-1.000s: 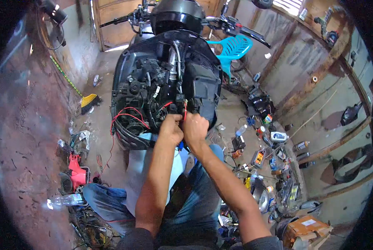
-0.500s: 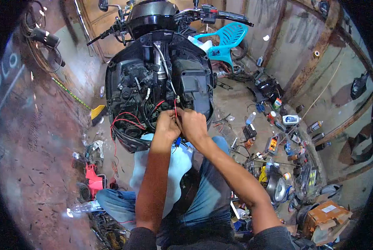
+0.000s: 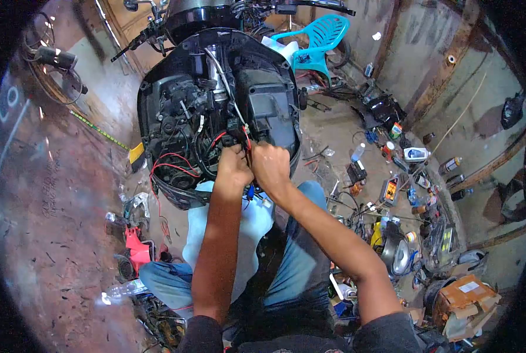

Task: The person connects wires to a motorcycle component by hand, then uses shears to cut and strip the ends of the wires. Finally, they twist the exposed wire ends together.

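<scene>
In the head view, an uncovered motorcycle body [image 3: 274, 97] with dark mechanical parts and wiring stands in front of me. My right hand [image 3: 270, 167] is closed at its rear end, and a red wire [image 3: 249, 143] runs into its fingers. Close beside it, my left hand [image 3: 235, 166] is closed too, its fingertips curled among the wiring; what they pinch is hidden. A blue connector [image 3: 250, 193] hangs just below the hands. More red wire [image 3: 177, 156] loops over the left side of the body and trails down to the floor.
A light blue seat [image 3: 201, 235] is between my knees. A turquoise plastic chair [image 3: 321, 44] stands behind the motorcycle. Bottles, tools and parts litter the floor at right, with a torn cardboard box [image 3: 466, 300]. A red plastic piece [image 3: 138, 250] lies at left.
The view has shifted, so the motorcycle sits higher and slightly left. Both hands stay close together at the wiring; the left fingers have shifted a little apart from the right hand.
</scene>
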`<state>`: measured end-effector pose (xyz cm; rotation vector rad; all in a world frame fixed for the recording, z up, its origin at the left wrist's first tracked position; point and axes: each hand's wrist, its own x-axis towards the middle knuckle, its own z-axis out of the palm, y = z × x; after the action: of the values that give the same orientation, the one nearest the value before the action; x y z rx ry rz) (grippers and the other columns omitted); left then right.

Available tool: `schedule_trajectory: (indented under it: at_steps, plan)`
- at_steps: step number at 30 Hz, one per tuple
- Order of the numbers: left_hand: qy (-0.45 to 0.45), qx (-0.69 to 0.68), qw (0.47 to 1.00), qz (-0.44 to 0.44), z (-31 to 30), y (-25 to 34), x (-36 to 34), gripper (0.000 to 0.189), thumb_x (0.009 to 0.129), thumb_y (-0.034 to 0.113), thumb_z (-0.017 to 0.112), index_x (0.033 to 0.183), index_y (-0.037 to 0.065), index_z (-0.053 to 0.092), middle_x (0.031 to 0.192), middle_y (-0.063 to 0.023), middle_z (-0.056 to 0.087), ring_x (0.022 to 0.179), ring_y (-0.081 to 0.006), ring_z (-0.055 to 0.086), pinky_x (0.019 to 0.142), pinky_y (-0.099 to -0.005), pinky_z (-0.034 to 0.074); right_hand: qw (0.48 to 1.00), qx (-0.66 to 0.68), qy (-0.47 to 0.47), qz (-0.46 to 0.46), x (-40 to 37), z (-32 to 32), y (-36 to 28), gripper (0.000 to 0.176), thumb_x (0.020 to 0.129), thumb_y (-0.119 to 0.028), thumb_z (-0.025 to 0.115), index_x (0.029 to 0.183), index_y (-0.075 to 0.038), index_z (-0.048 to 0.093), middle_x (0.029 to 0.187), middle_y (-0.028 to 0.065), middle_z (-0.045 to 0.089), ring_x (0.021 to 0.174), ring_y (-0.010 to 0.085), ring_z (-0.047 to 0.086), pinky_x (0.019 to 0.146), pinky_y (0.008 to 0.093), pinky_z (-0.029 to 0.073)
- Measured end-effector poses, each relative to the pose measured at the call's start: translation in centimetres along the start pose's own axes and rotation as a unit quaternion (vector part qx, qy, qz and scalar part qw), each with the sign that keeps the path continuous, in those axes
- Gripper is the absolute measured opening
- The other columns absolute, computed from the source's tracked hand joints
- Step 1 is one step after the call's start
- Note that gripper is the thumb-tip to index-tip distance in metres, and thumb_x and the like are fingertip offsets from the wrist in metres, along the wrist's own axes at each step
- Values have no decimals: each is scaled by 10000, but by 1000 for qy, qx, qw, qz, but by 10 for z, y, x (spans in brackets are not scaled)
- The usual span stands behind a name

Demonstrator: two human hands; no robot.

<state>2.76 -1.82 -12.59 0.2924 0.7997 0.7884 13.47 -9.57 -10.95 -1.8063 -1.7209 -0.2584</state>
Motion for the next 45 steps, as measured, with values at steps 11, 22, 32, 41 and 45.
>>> schedule_trajectory:
  at_steps: [11,22,32,41,45]
  plan:
    - [-54,-105,993,26,-11,-14,3,217,1007,129,460,1050,45,654,1007,-111,724,923,-270,705,913,-409,575,991,126,30,-26,-1,-28,6,183,947,-231,662,1044,-103,748,882,166,751,764,370,734,657,497,574]
    - [-61,-92,993,51,9,-49,-8,295,1084,195,392,1179,91,652,1217,-88,712,1172,-244,665,1067,-417,509,997,21,-80,6,29,-34,5,213,937,-274,684,940,-93,795,826,248,731,749,427,732,688,527,590]
    - [-2,-50,999,10,-11,-53,2,211,1056,179,499,1191,101,641,1138,-81,703,1091,-248,685,983,-439,552,946,260,-154,120,16,-67,25,315,941,-209,678,1218,-86,766,944,253,756,871,395,750,821,448,584]
    - [-10,539,737,408,16,29,-115,201,918,110,743,1093,12,749,931,-97,711,913,-252,694,872,-341,551,876,414,-42,243,-69,-92,-14,270,1006,-91,619,1242,-8,721,926,201,667,835,338,677,771,407,526]
    - [29,707,500,500,39,26,-129,296,875,155,792,1138,61,696,1301,-160,620,1173,-353,599,1031,-446,461,932,344,9,115,-58,-55,-25,271,1001,-38,541,1214,79,659,968,267,682,912,490,668,811,532,531]
